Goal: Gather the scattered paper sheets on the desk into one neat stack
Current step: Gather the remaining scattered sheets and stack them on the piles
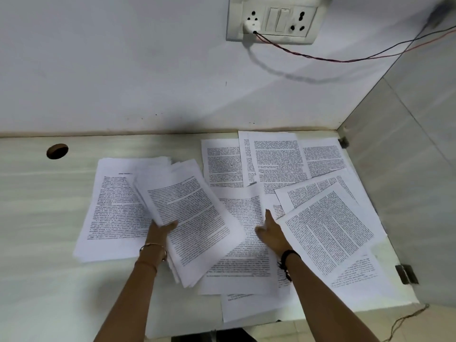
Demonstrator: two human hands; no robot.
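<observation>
The left hand has its grip clamped on a bundle of sheets, thumb on top and fingers hidden beneath. This lifts the bundle at its near-left edge, and it fans out above the counter between 2 groups of paper. To its left a thicker pile lies flat and roughly squared. It looks like the start of the 1 stack the task wants. The bundle overlaps the pile's right edge, probably so it can join it.

The right hand lies flat with its fingers straight, its grip apart and clasping nothing, resting on a middle sheet. I judge it pins that page so it can be slid toward the bundle rather than pinched up.

Right of it the scattered sheets overlap at many angles, reaching the back wall and the side panel. 1 seems to hang over the near edge. Most of the gathering is not yet done. Thin paper slides and skews, so the edges will need tapping square.
</observation>
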